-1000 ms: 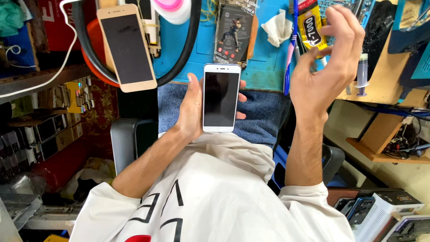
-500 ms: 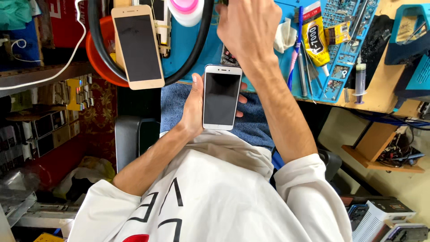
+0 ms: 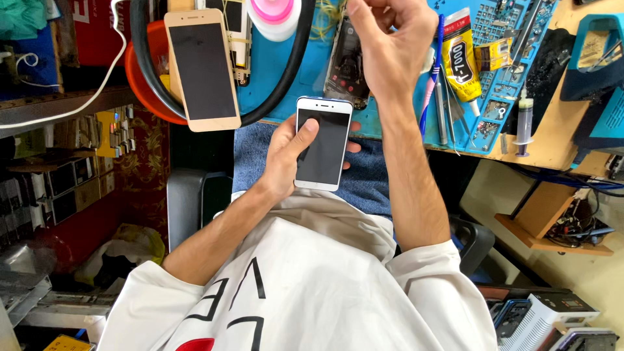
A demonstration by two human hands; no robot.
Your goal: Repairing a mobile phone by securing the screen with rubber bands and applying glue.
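Cluttered blue mat (image 3: pixel 286 84) ahead: left hand (image 3: pixel 286 156) grips white phone (image 3: pixel 323 143) over the lap, thumb on screen; right hand (image 3: pixel 390 45) hovers above an opened phone (image 3: pixel 344 65), fingers curled, contents unclear; inspection step, judging; steady pinch needed.
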